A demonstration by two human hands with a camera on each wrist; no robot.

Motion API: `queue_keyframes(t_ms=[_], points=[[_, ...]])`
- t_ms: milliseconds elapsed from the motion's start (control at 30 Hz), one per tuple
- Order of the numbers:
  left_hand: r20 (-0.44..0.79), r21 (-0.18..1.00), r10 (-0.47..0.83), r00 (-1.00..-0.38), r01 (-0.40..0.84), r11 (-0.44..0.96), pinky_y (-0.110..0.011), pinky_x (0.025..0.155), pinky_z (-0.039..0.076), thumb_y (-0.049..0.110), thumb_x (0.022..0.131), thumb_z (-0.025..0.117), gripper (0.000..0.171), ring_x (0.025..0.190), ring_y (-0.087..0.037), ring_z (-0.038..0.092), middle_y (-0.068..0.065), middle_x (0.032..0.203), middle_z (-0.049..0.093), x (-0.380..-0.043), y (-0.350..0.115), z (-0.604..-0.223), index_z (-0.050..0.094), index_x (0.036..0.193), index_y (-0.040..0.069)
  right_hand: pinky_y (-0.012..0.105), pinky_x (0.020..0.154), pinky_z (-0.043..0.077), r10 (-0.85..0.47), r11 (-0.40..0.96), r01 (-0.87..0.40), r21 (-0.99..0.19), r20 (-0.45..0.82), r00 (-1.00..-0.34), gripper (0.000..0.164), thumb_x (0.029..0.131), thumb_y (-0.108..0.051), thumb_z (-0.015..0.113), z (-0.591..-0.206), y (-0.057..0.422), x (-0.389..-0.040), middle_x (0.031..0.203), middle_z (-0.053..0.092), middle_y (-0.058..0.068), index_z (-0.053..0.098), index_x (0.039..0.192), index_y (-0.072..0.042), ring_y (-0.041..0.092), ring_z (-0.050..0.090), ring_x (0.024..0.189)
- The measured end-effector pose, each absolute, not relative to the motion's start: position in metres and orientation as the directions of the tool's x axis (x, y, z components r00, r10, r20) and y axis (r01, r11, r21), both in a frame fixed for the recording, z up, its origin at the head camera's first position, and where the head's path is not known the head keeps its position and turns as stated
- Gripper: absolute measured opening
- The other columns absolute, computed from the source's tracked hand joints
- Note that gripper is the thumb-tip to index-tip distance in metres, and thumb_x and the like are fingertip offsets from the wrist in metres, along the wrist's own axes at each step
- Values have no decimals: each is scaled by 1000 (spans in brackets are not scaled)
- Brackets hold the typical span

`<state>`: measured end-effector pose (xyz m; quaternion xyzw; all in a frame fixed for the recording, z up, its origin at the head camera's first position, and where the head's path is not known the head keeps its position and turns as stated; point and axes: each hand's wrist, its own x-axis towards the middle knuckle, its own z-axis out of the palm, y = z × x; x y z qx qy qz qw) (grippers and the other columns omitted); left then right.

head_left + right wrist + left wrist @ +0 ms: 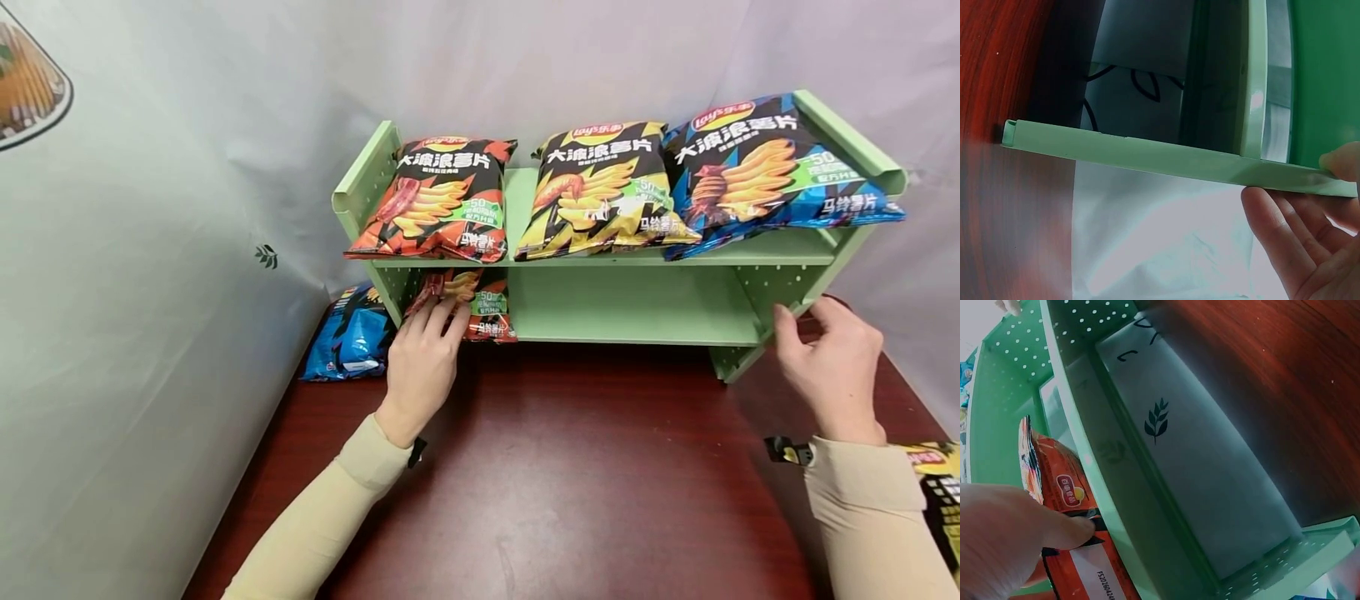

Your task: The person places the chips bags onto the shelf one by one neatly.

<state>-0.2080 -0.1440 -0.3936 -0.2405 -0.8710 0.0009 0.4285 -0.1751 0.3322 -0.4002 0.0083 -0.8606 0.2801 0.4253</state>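
Note:
On the lower level of the green two-tier shelf [622, 337], at its left end, lies a red chip bag [491, 315]. My left hand [423, 358] holds it by the front, fingers over its printed face; in the left wrist view the thumb presses the underside of the bag [1094, 562]. My right hand [832, 358] grips the right side panel [813, 279] of the shelf. The right wrist view shows the thumb on one side of the panel edge [1147, 159] and the fingers on the other. The upper shelf board hides the back of the red bag.
Along the top stand a red chip bag [442, 200], a yellow chip bag [603, 192] and a blue chip bag [765, 175]. Another blue bag [348, 337] lies left of the shelf. A yellow bag [941, 492] lies at right on the dark red table [585, 483]. White sheeting [187, 250] encloses the table.

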Motion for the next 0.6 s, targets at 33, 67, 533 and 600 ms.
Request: queue_keyframes(t_ms=[33, 67, 533, 600], points=[[748, -209, 421, -514, 420, 883, -47, 97, 59, 7, 103, 55, 31, 115, -35, 69, -12, 129, 70, -208, -144, -394, 70, 130, 11, 4, 69, 22, 223, 843, -254, -474, 737, -638, 28, 93, -21, 66, -400, 332, -175, 83, 70, 27, 71, 91, 6, -36, 33, 81], [749, -208, 421, -512, 422, 883, -47, 97, 59, 7, 103, 55, 31, 115, -35, 69, -12, 129, 70, -209, -145, -394, 70, 130, 11, 4, 69, 22, 222, 843, -254, -473, 738, -637, 28, 93, -21, 66, -399, 332, -175, 83, 70, 27, 71, 91, 6, -35, 33, 81], [731, -183, 410, -545, 423, 888, -47, 96, 59, 11, 103, 60, 30, 113, -35, 69, -13, 131, 69, -213, -145, -392, 69, 131, 11, 4, 69, 22, 227, 843, -248, -478, 733, -641, 27, 93, -21, 66, -400, 333, -174, 83, 71, 27, 72, 91, 6, -35, 33, 80], [726, -174, 410, -553, 429, 886, -48, 97, 59, 14, 101, 62, 33, 114, -34, 68, -12, 132, 68, -211, -147, -391, 68, 133, 11, 7, 67, 23, 224, 844, -249, -474, 736, -639, 27, 93, -21, 66, -399, 332, -174, 83, 70, 27, 71, 91, 6, -35, 34, 80]])
